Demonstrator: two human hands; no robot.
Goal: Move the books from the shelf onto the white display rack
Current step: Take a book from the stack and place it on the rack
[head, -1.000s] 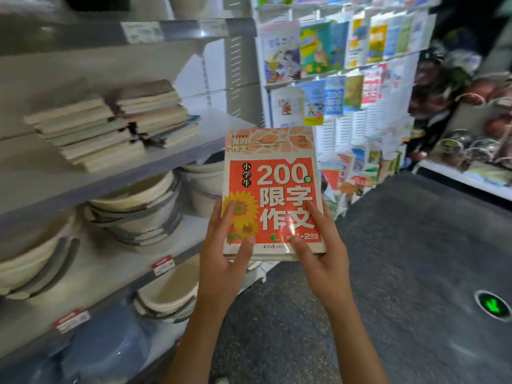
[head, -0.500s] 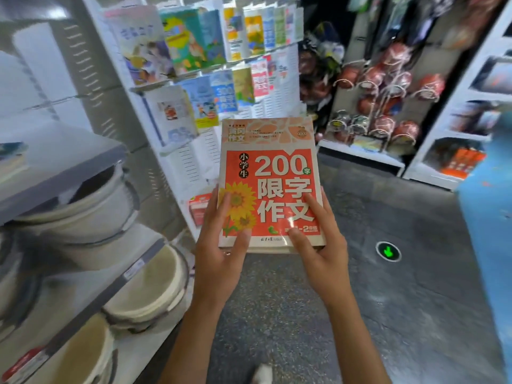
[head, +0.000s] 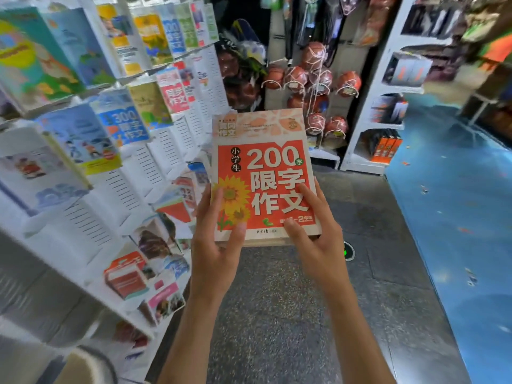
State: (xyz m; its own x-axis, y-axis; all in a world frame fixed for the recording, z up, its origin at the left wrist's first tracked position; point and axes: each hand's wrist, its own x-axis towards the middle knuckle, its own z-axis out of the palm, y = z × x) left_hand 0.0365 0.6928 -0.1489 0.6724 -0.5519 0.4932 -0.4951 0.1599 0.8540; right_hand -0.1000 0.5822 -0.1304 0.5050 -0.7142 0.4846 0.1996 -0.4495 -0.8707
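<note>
The book (head: pixel 263 173) sits between both hands, display rack (head: pixel 177 145) to its left, basketballs (head: pixel 318 79) behind.

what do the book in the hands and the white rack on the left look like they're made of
Book: paper with a glossy, probably laminated cover, judging by the soft glare on the orange print and the page block visible at its lower edge. White display rack: looks like painted metal or plastic, with rows of punched slots; blur leaves it open.

My left grip (head: pixel 214 253) and right grip (head: pixel 314 245) are bare, no gloves, rings or watch. Both my forearms are bare too, with no sleeves in sight.
</note>
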